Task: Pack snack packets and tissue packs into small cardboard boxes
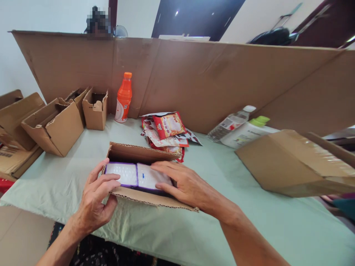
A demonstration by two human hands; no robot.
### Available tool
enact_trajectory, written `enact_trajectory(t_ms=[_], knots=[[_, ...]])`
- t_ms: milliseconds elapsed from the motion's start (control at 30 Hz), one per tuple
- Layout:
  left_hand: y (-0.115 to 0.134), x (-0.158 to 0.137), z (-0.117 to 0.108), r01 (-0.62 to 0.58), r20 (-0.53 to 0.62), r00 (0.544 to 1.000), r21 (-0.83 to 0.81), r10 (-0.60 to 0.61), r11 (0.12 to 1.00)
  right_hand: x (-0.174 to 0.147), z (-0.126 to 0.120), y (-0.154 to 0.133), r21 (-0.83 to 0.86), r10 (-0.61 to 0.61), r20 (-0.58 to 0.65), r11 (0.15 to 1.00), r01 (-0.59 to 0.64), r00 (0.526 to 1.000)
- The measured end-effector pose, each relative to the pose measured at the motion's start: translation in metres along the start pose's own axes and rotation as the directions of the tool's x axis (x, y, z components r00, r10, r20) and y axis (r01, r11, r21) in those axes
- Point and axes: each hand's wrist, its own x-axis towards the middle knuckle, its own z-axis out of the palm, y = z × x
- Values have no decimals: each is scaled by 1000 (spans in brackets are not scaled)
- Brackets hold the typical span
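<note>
An open cardboard box [149,197] lies near the front of the table, close to me. Side by side inside it are two white packs with purple edges, a left pack [126,174] and a right pack [146,176] with a small blue mark. My left hand [98,195] grips the box's left end, its fingers over the edge and on the left pack, thumb outside the front flap. Fingers stretched, my right hand [180,181] rests on the right pack and covers the box's right end.
Several snack packets [169,127] are piled behind the box. An orange bottle [124,98] stands by the cardboard wall [188,77]. Small open boxes [65,127] sit at left. At right are a clear bottle [231,123], a white bottle [246,135] and a large carton [288,162].
</note>
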Motion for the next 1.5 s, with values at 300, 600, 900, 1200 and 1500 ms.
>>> enact_trajectory(t_ms=[300, 600, 900, 1200, 1500], knots=[[-3, 1, 3, -10, -18, 1000, -20, 10, 1000, -3, 5, 8, -25, 36, 82, 999, -34, 996], [-2, 0, 3, -16, -21, 1000, -9, 15, 1000, 6, 11, 11, 54, 40, 94, 998, -45, 995], [-3, 1, 4, -24, -25, 999, -14, 24, 1000, 13, 10, 9, 138, 63, 145, 987, -83, 987], [-2, 2, 3, -21, -23, 1000, 1, 21, 1000, 28, 7, -2, 196, 49, 225, 976, -95, 973], [-3, 0, 4, -13, -28, 1000, -11, 13, 1000, 43, 9, -16, 177, 81, 307, 974, -140, 948]])
